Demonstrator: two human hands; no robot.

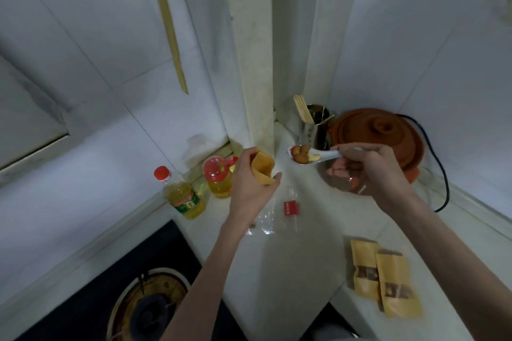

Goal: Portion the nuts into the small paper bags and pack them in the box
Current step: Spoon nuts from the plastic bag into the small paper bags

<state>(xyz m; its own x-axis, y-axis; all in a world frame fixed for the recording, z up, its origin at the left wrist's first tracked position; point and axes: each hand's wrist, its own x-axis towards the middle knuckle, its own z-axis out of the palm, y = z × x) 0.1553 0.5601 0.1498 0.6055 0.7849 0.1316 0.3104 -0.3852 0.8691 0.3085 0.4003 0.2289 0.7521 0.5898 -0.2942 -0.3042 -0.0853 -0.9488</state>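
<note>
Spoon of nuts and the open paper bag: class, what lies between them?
Nothing. In the head view, only bare white counter shows in the gap between the spoon, held by the right hand, and the paper bag gripped by the left hand.

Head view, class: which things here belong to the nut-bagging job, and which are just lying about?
Belongs to the job:
- paper bag, held in the left hand
- spoon loaded with nuts, held in the right hand
- two filled bags on the counter
- clear bowl under the right hand

Lying about:
- two oil bottles
- clay pot
- chopstick holder
- stove burner
</note>
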